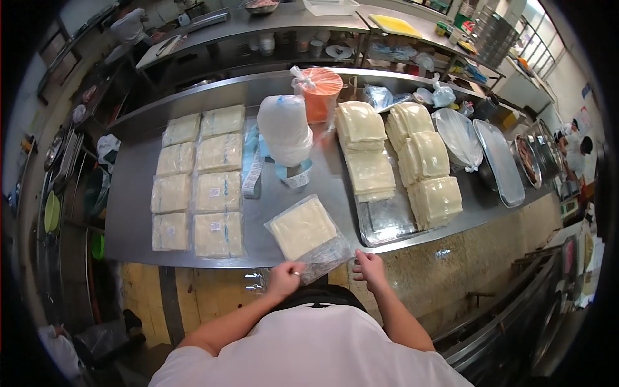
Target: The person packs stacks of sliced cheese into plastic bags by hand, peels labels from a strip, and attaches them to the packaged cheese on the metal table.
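The bag: on the worktop, at the near edge, in front of my tummy. From between my two hands it lies at 11 o'clock. Its near corner pokes out past the edge.
The bag's long way: from 11 o'clock down to 5 o'clock, so it sits crooked to the edge, loose end toward me.
My left hand: the nearer one to the bag's middle, which is at 1 o'clock from here. My grip is narrow, finger and thumb pinching the loose plastic.
My right hand: by the bag's other loose corner. The bag's middle is at 10 o'clock from here. The tips are close together, but I can't tell if they hold the plastic or just sit beside it.
How the bag looks: thin, see-through and shiny, smooth on top, crinkly at the loose end.
The sheets: a flat, square, creamy pile inside the bag, up at its far end.
The full bags: at 10 o'clock, two rows of four, lying flat with blue marks.
The tray: at 1 o'clock, shiny metal, with creamy stacks on it.
The white bag: fat, near 12 o'clock, with the orange tub behind it.
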Demonstrator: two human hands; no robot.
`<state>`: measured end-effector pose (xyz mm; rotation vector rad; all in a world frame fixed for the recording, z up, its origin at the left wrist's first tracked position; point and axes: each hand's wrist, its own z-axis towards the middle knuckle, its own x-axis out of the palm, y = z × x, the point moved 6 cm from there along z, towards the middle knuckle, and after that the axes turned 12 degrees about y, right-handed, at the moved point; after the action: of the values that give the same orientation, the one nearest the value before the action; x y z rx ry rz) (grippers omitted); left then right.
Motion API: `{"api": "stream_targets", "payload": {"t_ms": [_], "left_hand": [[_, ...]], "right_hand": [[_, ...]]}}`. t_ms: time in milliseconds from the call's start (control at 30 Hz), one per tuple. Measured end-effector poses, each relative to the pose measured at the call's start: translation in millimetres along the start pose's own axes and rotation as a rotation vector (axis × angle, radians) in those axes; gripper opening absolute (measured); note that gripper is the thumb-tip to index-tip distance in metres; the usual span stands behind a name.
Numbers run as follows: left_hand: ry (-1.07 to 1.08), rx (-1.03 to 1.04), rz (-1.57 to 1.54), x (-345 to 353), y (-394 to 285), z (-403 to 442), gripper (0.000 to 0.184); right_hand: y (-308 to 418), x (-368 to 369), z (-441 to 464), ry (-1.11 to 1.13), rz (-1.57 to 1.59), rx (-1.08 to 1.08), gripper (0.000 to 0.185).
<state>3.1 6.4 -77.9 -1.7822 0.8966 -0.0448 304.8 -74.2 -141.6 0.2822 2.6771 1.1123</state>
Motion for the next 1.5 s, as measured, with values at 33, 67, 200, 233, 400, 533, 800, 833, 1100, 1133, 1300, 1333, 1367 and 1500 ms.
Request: {"api": "stream_targets", "payload": {"t_ms": [33,67,200,233,400,533,800,833,1100,1133,1300,1333,1367,1500], "left_hand": [[-0.009,-0.193,-0.053,3,51,8,0.045],[-0.016,-0.389,-0.110,13,100,12,0.050],[0.267,-0.567,-0.995,68,90,7,0.063],[0.332,-0.518,-0.994,75,85,11,0.067],[0.219,-0.139,-1.580,51,35,7,0.050],[0.294,0.203,-0.969,41,-23,19,0.049],[-0.025,0.356,0.869,29,-45,53,0.090],[-0.023,0.352,0.849,27,-45,56,0.091],[-0.124,0.366,0.574,2,-37,58,0.087],[-0.135,0.381,0.377,-8,-32,58,0.083],[-0.109,0.171,-0.375,-70,22,75,0.052],[-0.082,0.166,-0.598,-84,29,77,0.049],[-0.053,0.159,-0.821,-98,36,80,0.046],[0.404,0.038,-1.504,-149,33,56,0.049]], "right_hand": [[11,7,-3,0.075,0.105,0.114,0.051],[14,15,-5,0.150,0.207,0.234,0.053],[15,26,8,0.260,0.093,0.131,0.038],[16,26,11,0.283,0.107,0.093,0.034],[76,45,-1,0.471,0.549,-0.048,0.016],[113,72,40,0.531,0.726,-0.071,0.026],[149,80,50,0.006,-0.655,-0.615,0.044],[146,85,55,-0.069,-0.766,-0.675,0.046],[161,131,63,0.429,-0.250,-0.188,0.027],[178,143,39,0.455,-0.226,-0.185,0.025],[240,218,-27,0.719,0.103,-0.181,0.028],[255,227,-23,0.641,-0.089,-0.382,0.031],[268,235,-18,0.553,-0.282,-0.578,0.034],[301,266,9,0.268,-0.837,-0.885,0.060]]}}
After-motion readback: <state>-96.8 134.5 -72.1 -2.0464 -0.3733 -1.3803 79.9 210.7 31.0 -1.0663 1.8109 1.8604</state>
